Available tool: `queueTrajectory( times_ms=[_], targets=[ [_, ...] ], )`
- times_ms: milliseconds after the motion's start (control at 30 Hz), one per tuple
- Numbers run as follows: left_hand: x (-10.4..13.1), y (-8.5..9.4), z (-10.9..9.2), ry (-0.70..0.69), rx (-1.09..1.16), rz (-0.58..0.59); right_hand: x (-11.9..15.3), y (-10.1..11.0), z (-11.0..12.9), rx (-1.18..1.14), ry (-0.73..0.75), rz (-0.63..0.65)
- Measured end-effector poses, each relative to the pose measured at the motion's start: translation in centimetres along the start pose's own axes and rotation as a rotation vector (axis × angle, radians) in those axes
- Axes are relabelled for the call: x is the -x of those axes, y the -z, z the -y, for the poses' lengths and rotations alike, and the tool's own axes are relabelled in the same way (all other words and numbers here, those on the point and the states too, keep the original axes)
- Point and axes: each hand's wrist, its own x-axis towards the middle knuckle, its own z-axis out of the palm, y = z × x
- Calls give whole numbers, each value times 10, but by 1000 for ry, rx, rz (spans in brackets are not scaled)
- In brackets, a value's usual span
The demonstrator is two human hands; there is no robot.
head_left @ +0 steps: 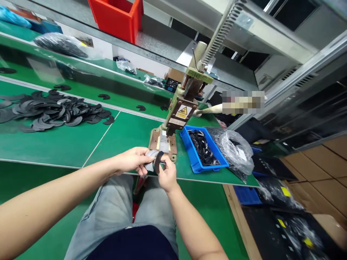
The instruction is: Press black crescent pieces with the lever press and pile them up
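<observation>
Just in front of the base of a hand press [177, 108], both my hands are close together over the table edge. My left hand [135, 160] pinches a light grey curved piece [149, 167] between thumb and fingers. Closed on a black crescent-shaped piece [158, 163] is my right hand [167, 174], its thumb and index finger around the piece's right side. The two pieces overlap in view; whether they are joined I cannot tell. A small dark part shows at the right fingertips, too small to name.
Many black crescent pieces [54, 110] are heaped on the green table [121, 133] to the left. Right of the press stands a blue bin [197, 168] of small black parts, beside a clear plastic bag [235, 151]. The press lever [214, 109] sticks out rightward. A red bin [116, 18] sits above.
</observation>
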Motion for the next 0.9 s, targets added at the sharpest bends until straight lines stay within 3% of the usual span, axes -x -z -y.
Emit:
queueTrajectory(
  times_ms=[100,267,333,433,600,767,900],
  targets=[
    [1,5,-1,-74,-143,-63,-4,15,6,95,95,39],
    [12,-1,-6,-456,-568,-368,-6,25,12,206,208,103],
    [15,-7,-8,-507,-699,-333,-6,24,11,236,237,113],
    [15,-16,-7,-476,-752,-298,-4,22,10,273,257,122],
    [8,-22,2,-420,-623,-319,0,26,12,280,279,129],
    [0,-27,9,-308,-241,-132,7,31,18,158,264,46],
    [-1,-32,11,-325,-33,-166,9,38,18,124,242,6]
  ],
)
